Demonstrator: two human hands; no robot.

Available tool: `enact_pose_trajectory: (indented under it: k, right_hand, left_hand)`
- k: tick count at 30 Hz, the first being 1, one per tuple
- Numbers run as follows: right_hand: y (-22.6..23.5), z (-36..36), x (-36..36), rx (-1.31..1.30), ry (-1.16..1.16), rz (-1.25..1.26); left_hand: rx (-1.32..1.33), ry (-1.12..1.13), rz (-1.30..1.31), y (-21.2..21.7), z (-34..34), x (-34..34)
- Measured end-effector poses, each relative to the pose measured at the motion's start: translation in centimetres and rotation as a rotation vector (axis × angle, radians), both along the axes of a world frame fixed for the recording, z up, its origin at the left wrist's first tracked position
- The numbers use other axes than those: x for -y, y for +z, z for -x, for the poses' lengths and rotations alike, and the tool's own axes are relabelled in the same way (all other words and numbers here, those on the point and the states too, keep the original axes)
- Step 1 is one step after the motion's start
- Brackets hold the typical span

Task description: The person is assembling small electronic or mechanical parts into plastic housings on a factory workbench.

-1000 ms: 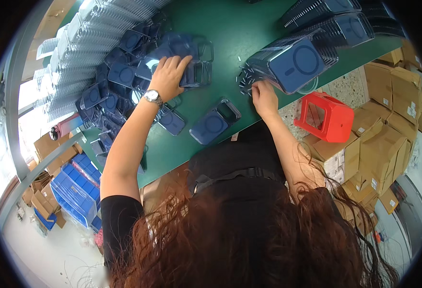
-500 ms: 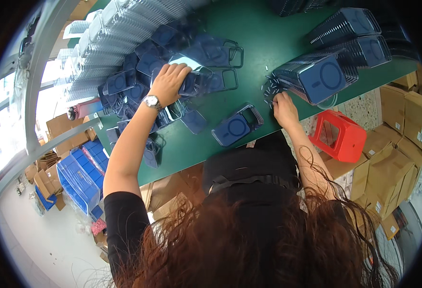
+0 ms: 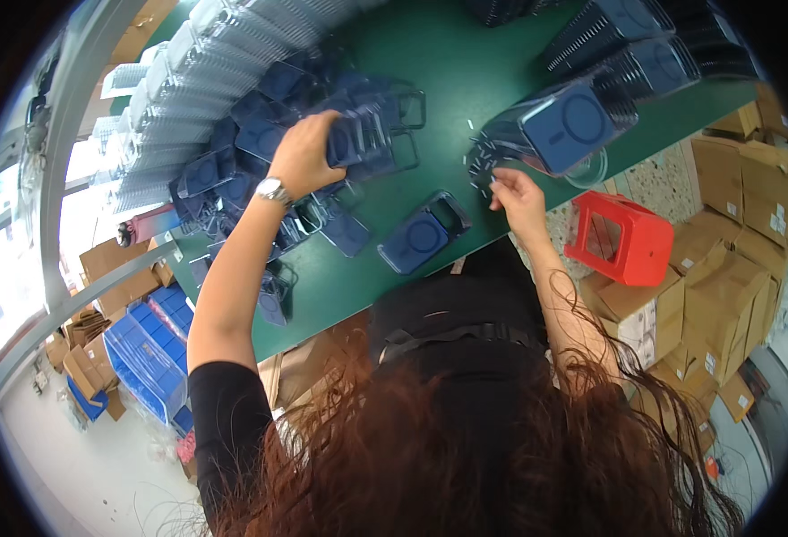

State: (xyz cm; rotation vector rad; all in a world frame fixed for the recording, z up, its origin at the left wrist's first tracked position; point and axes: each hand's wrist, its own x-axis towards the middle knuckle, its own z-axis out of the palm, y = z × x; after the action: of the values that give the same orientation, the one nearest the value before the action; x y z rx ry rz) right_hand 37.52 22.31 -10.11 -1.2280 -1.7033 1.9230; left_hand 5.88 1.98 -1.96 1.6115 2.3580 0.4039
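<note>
Head view, looking down over my own hair: my left hand [image 3: 306,154] is closed around a small stack of dark blue phone cases [image 3: 358,136], lifted slightly off the heap of loose cases [image 3: 233,170] spread over the left half of the green bench [image 3: 452,80]. A wristwatch [image 3: 273,190] sits on that wrist. My right hand [image 3: 518,199] rests at the near edge of the bench with its fingertips pinched at a scatter of small pale pieces [image 3: 482,166], just beside a leaning stack of clear-edged cases [image 3: 566,125]; whether anything is actually gripped between those fingers I cannot tell. One single blue case [image 3: 423,234] lies flat between my two hands. Rows of clear plastic trays [image 3: 188,80] line the far left side of the bench, and more stacked cases [image 3: 645,45] stand at the far right. Below the bench edge sit a red stool [image 3: 620,237], cardboard boxes [image 3: 725,268] and blue crates [image 3: 143,349].

As I judge it, this is the gathering step: cases are being collected into a stack while the small pieces are picked over. The next move calls for a steady squeeze on the stack, so none slides out, and a fine pinch on the right.
</note>
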Motion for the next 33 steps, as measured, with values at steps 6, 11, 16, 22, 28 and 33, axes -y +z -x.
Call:
enact_pose_trajectory:
  k: [6,11,16,22,28,33]
  right_hand:
    - [8.2,1.6,2.2,-0.221,0.149,0.44]
    - [14.8,1.8,6.0,-0.164,0.425,0.082]
    - [17.0,1.0,9.1,-0.128,0.521,-0.375]
    - [16.7,-1.0,10.6,-0.134,0.449,-0.626]
    - [16.8,-2.6,11.5,-0.093,0.404,-0.547]
    - [16.6,-3.0,12.1,-0.014,0.41,-0.659]
  left_hand:
    - [1.617,0.597,-0.591,5.1,-10.0,3.6]
    - [1.962,0.64,-0.87,6.5,-19.4,4.2]
    - [1.775,0.755,-0.946,7.8,-23.3,5.3]
    - [1.721,0.689,-0.886,7.7,-25.1,6.3]
    - [1.716,0.583,-0.892,8.1,-25.7,5.2]
    - [1.394,0.535,-0.771,8.4,-27.2,5.0]
